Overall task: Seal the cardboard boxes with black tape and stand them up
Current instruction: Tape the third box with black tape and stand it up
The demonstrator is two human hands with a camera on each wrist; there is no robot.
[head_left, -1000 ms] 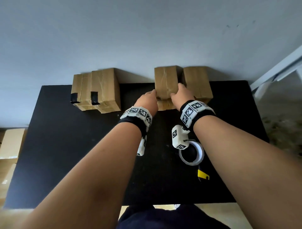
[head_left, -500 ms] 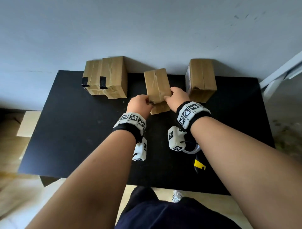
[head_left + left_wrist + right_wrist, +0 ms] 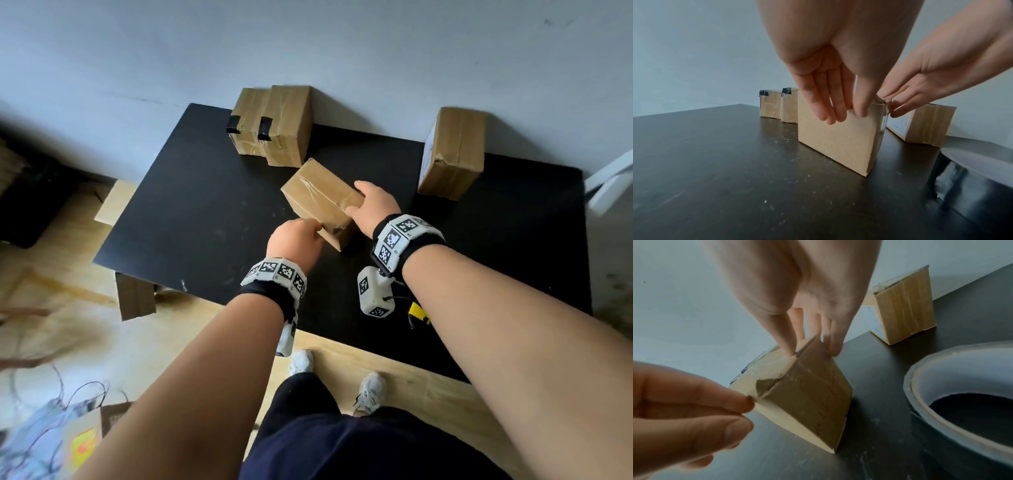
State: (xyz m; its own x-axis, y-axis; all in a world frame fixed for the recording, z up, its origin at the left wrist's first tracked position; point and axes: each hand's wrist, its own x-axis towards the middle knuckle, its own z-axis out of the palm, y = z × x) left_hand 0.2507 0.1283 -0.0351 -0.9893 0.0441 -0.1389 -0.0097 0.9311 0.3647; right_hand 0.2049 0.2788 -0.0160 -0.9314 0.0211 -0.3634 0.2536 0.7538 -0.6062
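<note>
A plain cardboard box [image 3: 318,192] stands on edge, turned diagonally, mid-table on the black table [image 3: 191,212]. My left hand [image 3: 308,229] pinches its near top corner [image 3: 844,113]. My right hand [image 3: 356,202] grips the top at the same end, thumb on one side and fingers down the other [image 3: 812,350]. Two boxes with black tape strips [image 3: 270,126] stand side by side at the back left. Another untaped box [image 3: 452,150] stands at the back right. The tape roll [image 3: 962,394] lies right of the held box; the head view hides it behind my right wrist.
A yellow tool [image 3: 418,311] lies near the table's front edge under my right forearm. Cardboard pieces [image 3: 135,298] lie on the floor at the left. A white frame [image 3: 609,185] stands beyond the right edge. The wall is right behind the back boxes.
Both hands have pulled the middle box away from the right-hand box toward the table's middle and turned it diagonal. The head view has swung left and down.
</note>
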